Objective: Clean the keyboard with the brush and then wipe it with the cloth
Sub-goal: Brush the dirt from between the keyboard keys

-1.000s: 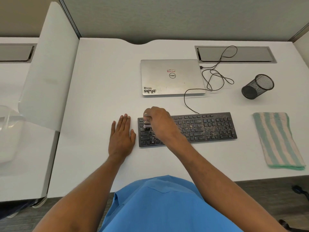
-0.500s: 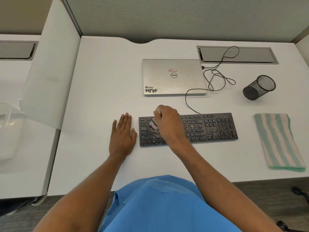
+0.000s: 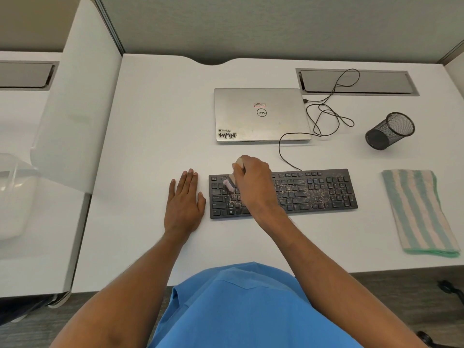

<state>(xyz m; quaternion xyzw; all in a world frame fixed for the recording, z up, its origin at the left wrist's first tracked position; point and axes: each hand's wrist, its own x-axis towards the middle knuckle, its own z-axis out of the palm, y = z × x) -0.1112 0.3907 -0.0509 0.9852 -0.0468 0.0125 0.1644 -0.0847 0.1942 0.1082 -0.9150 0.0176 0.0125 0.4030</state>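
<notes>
left hand [image 3: 184, 205]: flat on the white desk [image 3: 155, 136], fingers straight and together, just left of the dusty black keyboard [image 3: 313, 192] | right hand [image 3: 253, 182]: curled round a small pale-bristled brush [image 3: 229, 184], bristles on the keyboard's left keys | striped green-and-cream folded cloth [image 3: 419, 212]: well right of both hands, untouched

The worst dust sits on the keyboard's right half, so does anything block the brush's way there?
Nothing visible does. The right hand holds the brush at the left of the keyboard; the dusty keys beyond lie bare.
</notes>
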